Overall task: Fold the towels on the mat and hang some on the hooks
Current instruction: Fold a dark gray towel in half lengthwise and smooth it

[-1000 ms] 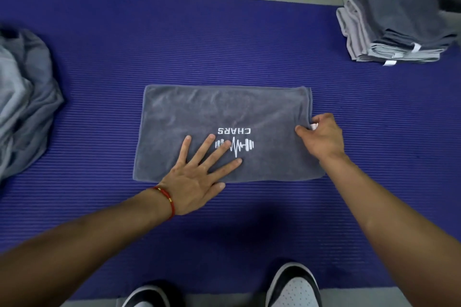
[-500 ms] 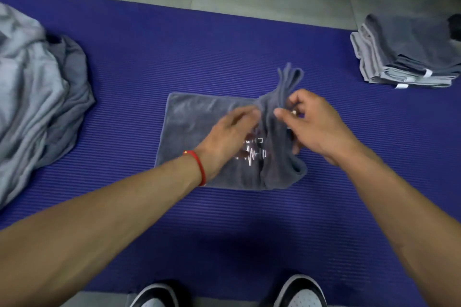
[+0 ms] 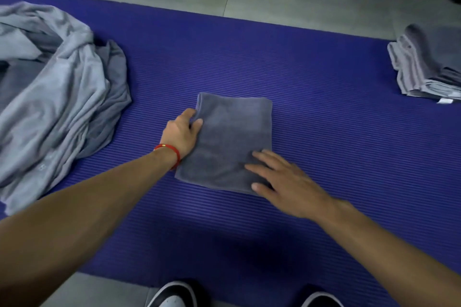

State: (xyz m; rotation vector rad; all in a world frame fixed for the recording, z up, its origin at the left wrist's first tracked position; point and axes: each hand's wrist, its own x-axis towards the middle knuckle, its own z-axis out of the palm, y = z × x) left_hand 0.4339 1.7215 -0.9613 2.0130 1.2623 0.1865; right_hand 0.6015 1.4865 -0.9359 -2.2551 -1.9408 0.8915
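Folded dark grey square towel (image 3: 234, 139) lies mid-way on the ribbed purple foam mat (image 3: 324, 112). Left hand (image 3: 182, 132) pinches its left edge; right hand (image 3: 282, 179), fingers spread flat, presses its near-right corner.

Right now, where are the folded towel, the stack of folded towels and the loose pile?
Folded towel (image 3: 232, 137), head view, centre of its top.
Stack of folded towels (image 3: 424, 67), head view, upper layer.
Loose pile (image 3: 55, 97), head view, middle folds.

grey towel (image 3: 234, 137), folded square, flat on mat (image 3: 324, 112)
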